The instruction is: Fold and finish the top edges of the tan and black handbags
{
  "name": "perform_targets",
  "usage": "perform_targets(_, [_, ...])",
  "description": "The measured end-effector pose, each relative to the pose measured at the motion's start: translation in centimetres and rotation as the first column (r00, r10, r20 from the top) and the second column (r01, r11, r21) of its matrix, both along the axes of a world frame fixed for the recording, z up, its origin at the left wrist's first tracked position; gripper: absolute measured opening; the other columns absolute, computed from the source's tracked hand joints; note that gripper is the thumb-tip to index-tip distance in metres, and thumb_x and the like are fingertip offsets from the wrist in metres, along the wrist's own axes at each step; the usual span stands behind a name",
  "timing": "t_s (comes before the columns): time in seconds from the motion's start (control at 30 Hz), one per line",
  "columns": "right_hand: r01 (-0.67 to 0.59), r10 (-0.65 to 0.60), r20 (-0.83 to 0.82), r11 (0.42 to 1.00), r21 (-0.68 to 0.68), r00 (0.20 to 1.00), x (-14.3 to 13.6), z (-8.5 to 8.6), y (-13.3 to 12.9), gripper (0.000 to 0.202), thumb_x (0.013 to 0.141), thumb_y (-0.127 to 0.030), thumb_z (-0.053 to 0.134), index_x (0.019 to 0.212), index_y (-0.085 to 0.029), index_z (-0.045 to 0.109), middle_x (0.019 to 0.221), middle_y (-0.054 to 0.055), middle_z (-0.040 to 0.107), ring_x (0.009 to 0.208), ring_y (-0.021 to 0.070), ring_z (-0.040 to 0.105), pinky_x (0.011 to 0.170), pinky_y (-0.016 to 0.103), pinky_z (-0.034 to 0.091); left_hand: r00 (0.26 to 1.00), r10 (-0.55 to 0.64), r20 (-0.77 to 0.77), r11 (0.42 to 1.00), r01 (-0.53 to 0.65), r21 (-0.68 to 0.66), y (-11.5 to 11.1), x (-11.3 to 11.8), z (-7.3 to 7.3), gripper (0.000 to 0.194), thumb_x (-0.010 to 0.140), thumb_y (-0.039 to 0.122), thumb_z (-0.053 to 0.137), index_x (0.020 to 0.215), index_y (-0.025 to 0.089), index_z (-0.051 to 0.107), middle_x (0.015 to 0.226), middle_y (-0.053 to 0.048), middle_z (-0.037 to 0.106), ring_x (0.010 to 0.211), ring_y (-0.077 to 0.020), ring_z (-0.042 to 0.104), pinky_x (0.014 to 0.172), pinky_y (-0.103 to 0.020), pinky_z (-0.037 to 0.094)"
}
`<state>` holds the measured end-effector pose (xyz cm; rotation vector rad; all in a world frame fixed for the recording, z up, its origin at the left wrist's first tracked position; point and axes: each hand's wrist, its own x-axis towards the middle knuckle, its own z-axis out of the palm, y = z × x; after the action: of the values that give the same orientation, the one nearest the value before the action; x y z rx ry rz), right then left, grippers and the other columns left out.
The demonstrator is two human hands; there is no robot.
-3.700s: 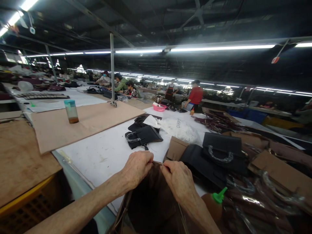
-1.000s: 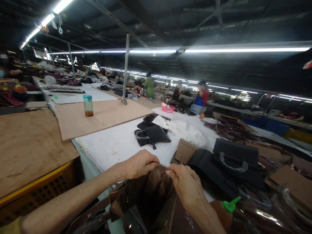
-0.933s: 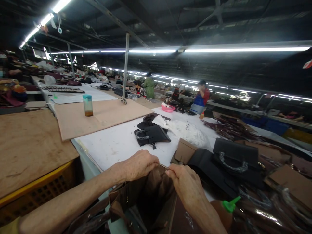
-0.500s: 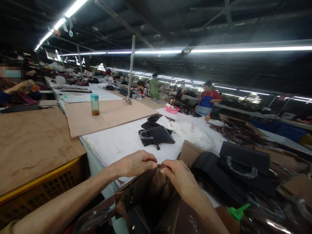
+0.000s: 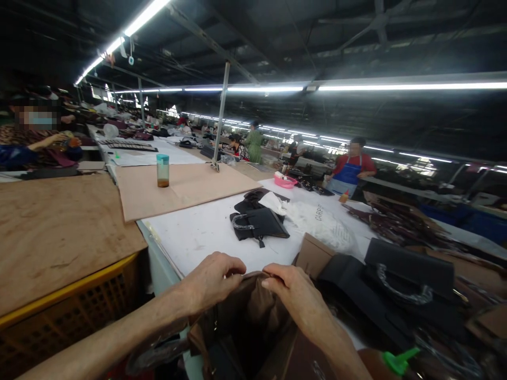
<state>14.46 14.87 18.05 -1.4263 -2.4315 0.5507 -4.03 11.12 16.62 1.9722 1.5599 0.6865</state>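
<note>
A brown handbag (image 5: 253,327) stands open below me, its dark lined inside facing up. My left hand (image 5: 216,277) pinches the bag's far top edge between thumb and fingers. A little to the right, my right hand (image 5: 291,285) grips the same edge, thumb on the inner side. The bag's plastic-wrapped handle (image 5: 158,353) hangs at its left. Close to my right forearm is a bottle with a green nozzle cap (image 5: 400,361). Beyond my hands, a small black handbag (image 5: 259,224) with a wrapped handle lies on the white table (image 5: 190,237).
Black bag pieces (image 5: 407,264) and brown panels pile up at right, beside a white plastic bag (image 5: 325,224). A tumbler (image 5: 162,171) stands on a tan board (image 5: 190,184). At left is a yellow crate (image 5: 79,290) under a wooden board. Co-workers (image 5: 350,166) stand farther off.
My left hand has slid slightly left along the bag's edge, widening the gap between my hands. The whole view has shifted a little, so the surroundings sit farther right.
</note>
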Motion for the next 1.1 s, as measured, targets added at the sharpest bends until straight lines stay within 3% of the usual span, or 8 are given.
perform_targets(0.1, [-0.018,0.017,-0.018,1.000,-0.021,1.000,0.2,-0.3,0.2,0.015,0.077,-0.026,0.049,0.076,-0.026,0.064,0.074,-0.004,0.063,0.075,0.0129,0.053,0.061,0.023,0.029,0.994,-0.018,-0.109,0.997,0.027,0.077,0.1,0.1,-0.4,0.024,0.071,0.019,0.043,0.076,0.020,0.066,0.063,0.001,0.059,0.058,-0.0122,0.047,0.055,-0.021,0.033])
perform_targets(0.23, [0.003,-0.002,0.040,1.000,-0.016,0.999,-0.1,-0.4,0.4,0.012,0.072,-0.021,0.051,0.073,-0.024,0.062,0.073,-0.002,0.062,0.075,0.0139,0.052,0.061,0.023,0.029,0.990,-0.038,-0.138,0.992,0.054,0.113,1.3,0.3,-0.8,0.027,0.071,0.016,0.041,0.078,0.021,0.066,0.061,0.001,0.059,0.056,-0.0118,0.048,0.052,-0.020,0.032])
perform_targets(0.33, [0.017,-0.016,0.070,1.000,-0.011,0.997,0.0,-0.5,0.6,0.015,0.070,-0.020,0.051,0.078,-0.024,0.062,0.080,-0.001,0.061,0.083,0.0159,0.052,0.064,0.023,0.030,0.972,-0.118,-0.204,0.977,0.150,0.150,2.7,0.5,-0.8,0.025,0.069,0.013,0.043,0.079,0.020,0.065,0.063,0.001,0.061,0.057,-0.0120,0.051,0.053,-0.020,0.033])
perform_targets(0.6, [0.005,-0.004,0.026,0.998,-0.064,1.000,-0.1,-0.9,2.0,0.017,0.068,-0.020,0.050,0.081,-0.024,0.061,0.078,-0.001,0.059,0.081,0.0165,0.052,0.065,0.024,0.031,0.812,-0.140,-0.566,0.912,0.328,0.245,6.6,0.0,-0.2,0.016,0.075,0.014,0.046,0.078,0.019,0.061,0.076,-0.006,0.066,0.073,-0.0213,0.061,0.063,-0.028,0.041])
perform_targets(0.73, [0.072,-0.070,0.036,0.996,-0.054,0.997,-1.0,-1.1,2.7,0.018,0.068,-0.021,0.049,0.082,-0.022,0.061,0.082,0.001,0.058,0.081,0.0173,0.051,0.064,0.024,0.030,0.882,-0.039,-0.470,0.950,0.178,0.255,7.4,-0.1,-0.6,0.020,0.071,0.012,0.049,0.084,0.021,0.061,0.083,-0.005,0.066,0.081,-0.0228,0.060,0.068,-0.030,0.042])
perform_targets(0.87, [0.023,-0.028,-0.046,0.992,-0.120,0.999,-0.5,-1.7,3.8,0.013,0.068,-0.024,0.049,0.075,-0.019,0.059,0.068,-0.002,0.051,0.068,0.0142,0.047,0.058,0.023,0.029,0.977,0.068,-0.202,0.934,0.009,0.358,6.0,0.1,-2.4,0.024,0.073,0.009,0.044,0.092,0.019,0.054,0.093,-0.003,0.061,0.083,-0.0177,0.057,0.071,-0.027,0.042])
perform_targets(0.97, [-0.089,0.056,-0.160,0.974,-0.207,0.986,0.3,-2.2,4.6,0.014,0.066,-0.024,0.050,0.072,-0.016,0.060,0.059,-0.004,0.046,0.060,0.0116,0.042,0.056,0.021,0.030,0.996,-0.067,-0.054,0.888,0.084,0.453,4.6,-0.1,-3.1,0.023,0.077,0.005,0.037,0.088,0.019,0.051,0.102,-0.002,0.057,0.088,-0.0138,0.054,0.078,-0.024,0.041])
perform_targets(1.1, [-0.136,0.064,-0.270,0.957,-0.256,0.961,0.7,-2.4,5.0,0.019,0.064,-0.024,0.052,0.077,-0.015,0.062,0.060,-0.004,0.045,0.059,0.0112,0.041,0.055,0.021,0.030,0.976,-0.176,-0.127,0.879,0.214,0.427,3.8,-0.4,-2.7,0.018,0.084,0.014,0.039,0.085,0.019,0.056,0.101,-0.003,0.059,0.087,-0.0145,0.055,0.082,-0.025,0.040])
